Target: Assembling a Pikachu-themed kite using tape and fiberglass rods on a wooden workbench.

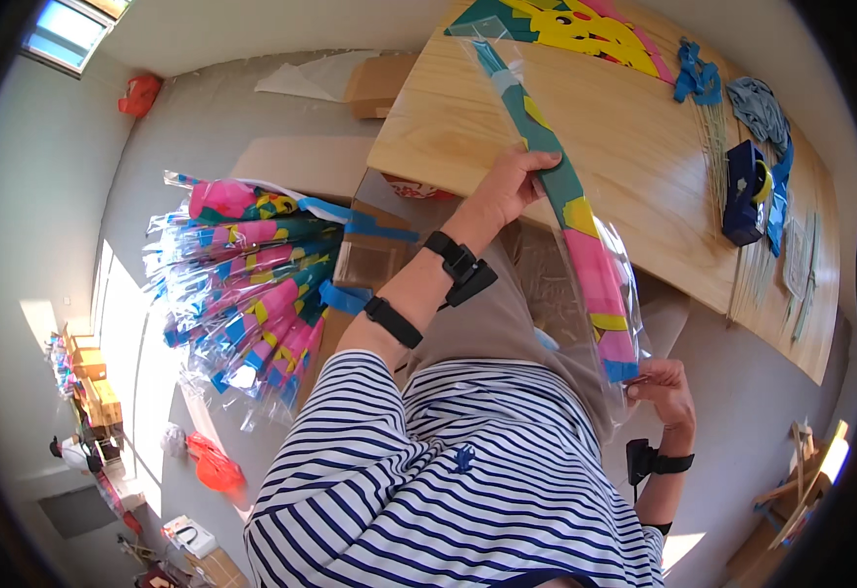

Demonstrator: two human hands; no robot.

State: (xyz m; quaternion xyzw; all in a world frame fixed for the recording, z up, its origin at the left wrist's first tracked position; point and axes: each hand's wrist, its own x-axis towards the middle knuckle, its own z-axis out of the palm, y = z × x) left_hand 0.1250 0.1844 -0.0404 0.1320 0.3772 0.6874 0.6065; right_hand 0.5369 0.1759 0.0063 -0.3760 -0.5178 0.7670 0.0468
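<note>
A folded kite point(573, 196), green, pink, yellow and blue, runs slantwise from the table down to my right side inside a clear plastic sleeve point(585, 323). My left hand point(524, 178) is closed round its upper half, thumb across the green cloth. At the lower end, by the blue tip, the fingers of my right hand point(665, 388) pinch the edge of the sleeve. The sleeve's far end spreads loose past thin blue sticks over the tabletop. To my left, a fanned stack of similar sleeved kites point(252, 284) lies over a cardboard box point(367, 257).
The wooden table point(644, 186) bears a flat cloth with a yellow cartoon figure point(585, 29), blue ribbons point(698, 73), thin sticks point(714, 137), a dark blue tape dispenser point(745, 196) and a grey-blue cloth point(759, 110). Red bags point(215, 463) lie on the floor; another person point(75, 453) is far left.
</note>
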